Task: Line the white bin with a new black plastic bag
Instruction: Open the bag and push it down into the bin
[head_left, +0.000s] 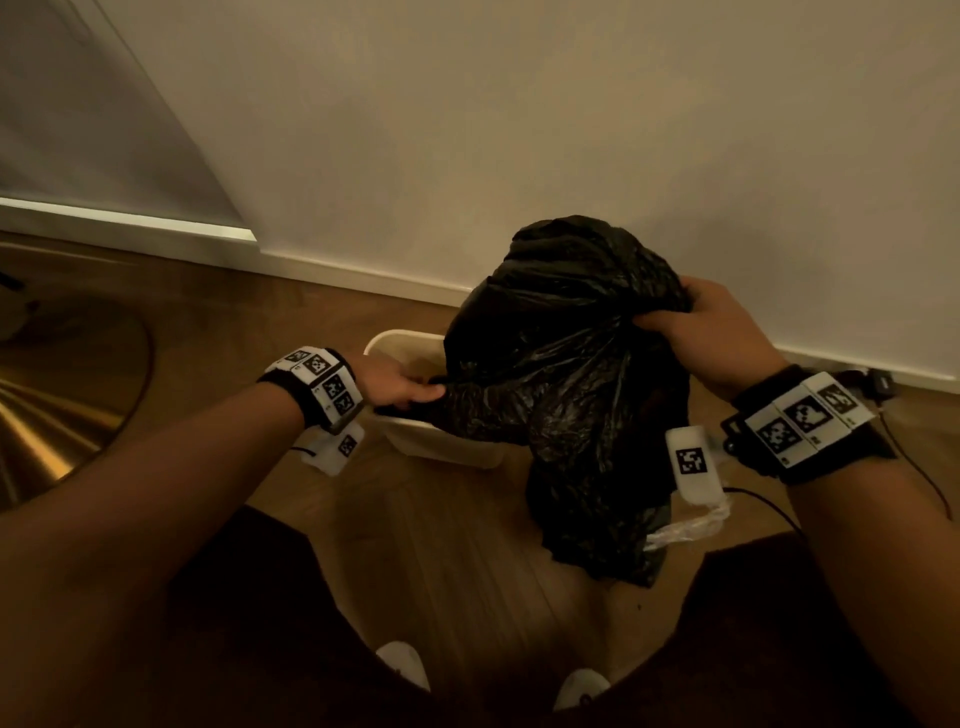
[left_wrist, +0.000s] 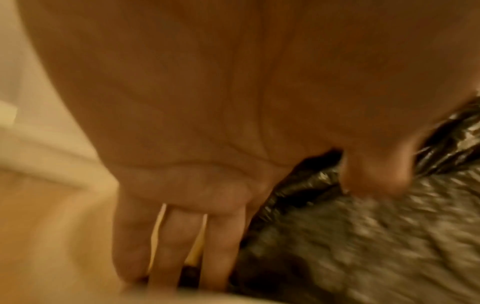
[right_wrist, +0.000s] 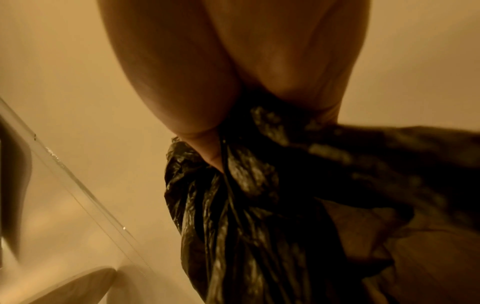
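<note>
Bag (head_left: 566, 384) gripped by both hands (crumpled)

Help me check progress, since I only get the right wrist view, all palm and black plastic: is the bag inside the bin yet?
Observer: Not yet. In the head view the right hand holds the black bag bunched above the white bin, and the bag's lower end hangs outside the near wall.
Operator: Where is the other hand?
Observer: The left hand pinches the bag's edge over the bin's opening.
</note>
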